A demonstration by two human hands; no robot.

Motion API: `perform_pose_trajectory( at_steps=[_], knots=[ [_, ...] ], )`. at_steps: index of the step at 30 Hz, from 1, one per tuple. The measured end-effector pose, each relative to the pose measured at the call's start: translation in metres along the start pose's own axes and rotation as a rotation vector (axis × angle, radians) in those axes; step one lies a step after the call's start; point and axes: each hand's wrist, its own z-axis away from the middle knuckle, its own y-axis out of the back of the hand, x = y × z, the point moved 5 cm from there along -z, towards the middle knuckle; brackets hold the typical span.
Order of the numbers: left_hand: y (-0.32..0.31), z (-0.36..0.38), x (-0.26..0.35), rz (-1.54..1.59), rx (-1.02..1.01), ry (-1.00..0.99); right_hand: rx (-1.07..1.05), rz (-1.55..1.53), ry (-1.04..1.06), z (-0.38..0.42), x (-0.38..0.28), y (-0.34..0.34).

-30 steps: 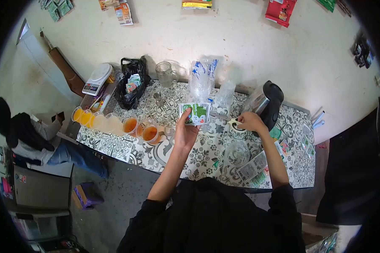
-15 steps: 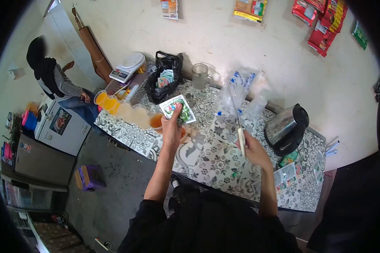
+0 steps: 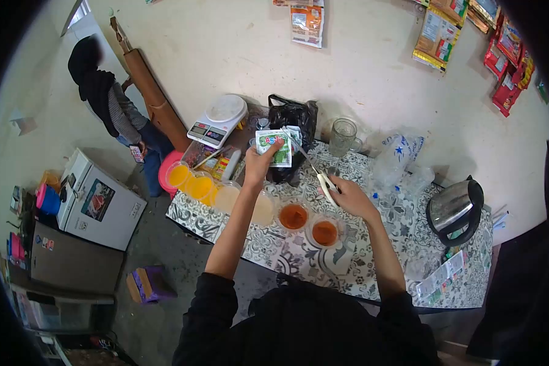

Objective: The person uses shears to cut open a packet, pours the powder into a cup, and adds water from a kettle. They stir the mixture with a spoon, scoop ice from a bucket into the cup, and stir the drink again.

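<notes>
My left hand (image 3: pixel 260 166) pinches a green-and-white drink sachet (image 3: pixel 273 148) upright, thumb across its face. In my right hand (image 3: pixel 352 198) are scissors with white handles (image 3: pixel 325 188). Their blades point up and left, with the tips at the sachet's upper right corner. A black plastic bag (image 3: pixel 294 116) stands right behind the sachet and is partly covered by it. Below and between my hands sit two plastic cups of reddish-brown drink, one on the left (image 3: pixel 293 216) and one on the right (image 3: pixel 325 233).
Pale-filled cups (image 3: pixel 227 196) and yellow-filled cups (image 3: pixel 199 185) run leftward along the patterned table (image 3: pixel 372 262). Behind them is a kitchen scale (image 3: pixel 219 119). A glass mug (image 3: pixel 343 137), clear plastic bags (image 3: pixel 399 160) and an electric kettle (image 3: pixel 456 210) stand rightward. Another person (image 3: pixel 113 110) stands at far left.
My view has shifted left. The scissors have come from well right of the sachet to its upper corner. The reddish-brown cups now show fully. The other person's arm has lowered, a phone showing in hand.
</notes>
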Motion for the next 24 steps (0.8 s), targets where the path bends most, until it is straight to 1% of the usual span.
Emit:
perform_pose_trajectory(
  at_steps=[1, 2, 3, 5, 6, 9, 12, 17, 19, 21, 24],
  knots=[
    [0.002, -0.007, -0.001, 0.000, -0.008, 0.008, -0.042, 0.018, -0.038, -0.006, -0.008, 0.000],
    [0.002, -0.014, -0.003, 0.008, -0.046, 0.026, -0.078, -0.036, -0.084, -0.009, -0.017, 0.000],
    [0.001, -0.020, -0.007, 0.017, -0.084, 0.042, -0.074, -0.036, -0.096, -0.016, -0.016, -0.001],
    [0.002, -0.031, -0.013, 0.004, -0.077, 0.036, -0.108, -0.005, -0.187, -0.027, -0.005, -0.010],
    [0.001, -0.035, -0.017, 0.008, -0.091, 0.059, -0.064, -0.032, -0.130, -0.032, -0.003, -0.012],
    [-0.002, -0.045, -0.027, 0.005, -0.120, 0.102, -0.032, -0.027, -0.141, -0.039, 0.005, -0.016],
    [-0.005, -0.048, -0.033, 0.081, -0.133, 0.118, 0.003, -0.035, -0.165, -0.042, 0.011, -0.021],
    [-0.007, -0.054, -0.040, 0.117, -0.158, 0.092, 0.032, -0.006, -0.155, -0.043, 0.018, -0.024],
    [-0.006, -0.055, -0.042, 0.113, -0.161, 0.114, 0.035, -0.053, -0.143, -0.044, 0.022, -0.027],
    [-0.005, -0.055, -0.045, 0.094, -0.151, 0.131, 0.038, -0.047, -0.151, -0.045, 0.027, -0.028],
    [-0.003, -0.053, -0.046, 0.116, -0.144, 0.145, 0.041, -0.036, -0.109, -0.047, 0.025, -0.026]
  ],
)
